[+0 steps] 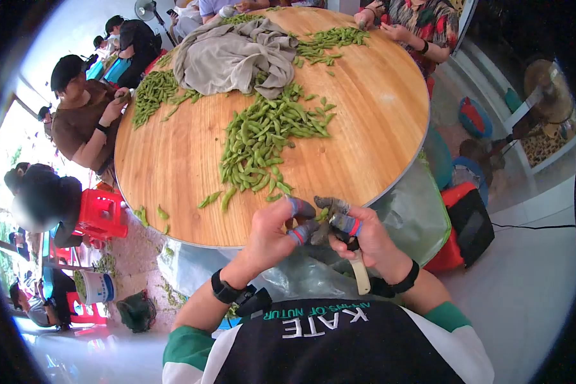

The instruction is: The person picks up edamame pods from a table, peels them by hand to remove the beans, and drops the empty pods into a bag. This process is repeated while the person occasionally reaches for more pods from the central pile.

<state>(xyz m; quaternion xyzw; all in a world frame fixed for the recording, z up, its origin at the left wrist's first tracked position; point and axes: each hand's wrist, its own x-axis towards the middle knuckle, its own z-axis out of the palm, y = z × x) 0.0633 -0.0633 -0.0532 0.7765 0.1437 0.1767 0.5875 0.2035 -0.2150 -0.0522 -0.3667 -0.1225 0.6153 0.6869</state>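
Note:
My left hand (280,221) and my right hand (363,233) meet just past the near edge of the round wooden table (377,121). Grey coverings and coloured bands wrap several fingertips on both. The left fingers are pinched together; what they grip is hidden. A small green pod (324,213) shows between the hands at the right fingertips. From my closed right hand, the cream handle of what looks like a small knife (361,275) points down; its blade cannot be seen. A heap of green soybean pods (259,137) lies beyond my hands, with a few loose pods (210,199) nearer the edge.
A crumpled grey cloth (237,54) lies among pods at the table's far side. People sit around it, one in a brown shirt (77,121) at left, another in a patterned shirt (422,29) at right. Clear plastic sheeting (403,217) hangs below the edge. Red stools (99,211) stand left.

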